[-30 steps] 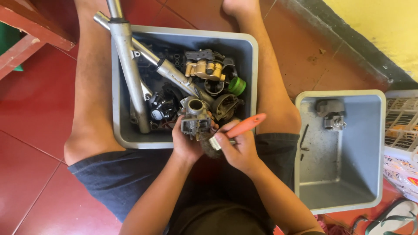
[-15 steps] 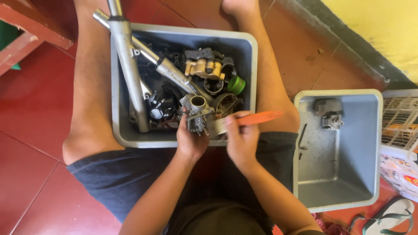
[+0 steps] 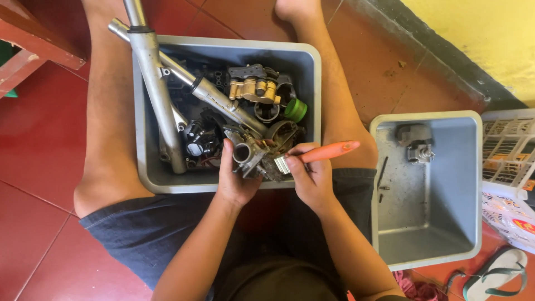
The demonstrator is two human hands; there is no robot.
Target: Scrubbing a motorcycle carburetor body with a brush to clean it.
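- The left hand (image 3: 234,181) has its fingers wrapped tight around a small carburetor (image 3: 248,157), held just above the near rim of the grey bin (image 3: 225,187) between the person's knees.
- The right hand (image 3: 312,177) grips a brush with an orange handle (image 3: 326,151); its fingers are closed on the handle near the head, and the bristle end touches the carburetor's side.
- The carburetor looks like cast metal: dense for its size, completely stiff, with a round open bore, lugs and corners. I judge it heavy enough to need a full palm grip, and the grimy, likely oily surface could make it slippery.
- The blocky body is the safest place to hold it, as the left hand does; small levers and fittings sticking out look more likely to bend or snag.
- The brush is light, with a smooth plastic handle that tapers to a point and short, stiff-looking bristles.
- Inside the bin lie two long dull-silver fork tubes (image 3: 153,95), smooth and cylindrical, which poke out over the far rim, plus a gold-coloured brake caliper (image 3: 255,89), a green cap (image 3: 296,110) and dark round parts.
- A second grey bin (image 3: 426,259) sits on the red tiled floor (image 3: 33,139) at the person's right, nearly bare, with a small metal part (image 3: 415,144) in its far corner and a scuffed, dusty bottom.
- A white plastic basket (image 3: 510,145) stands beside that bin, and a sandal (image 3: 493,273) lies near it.
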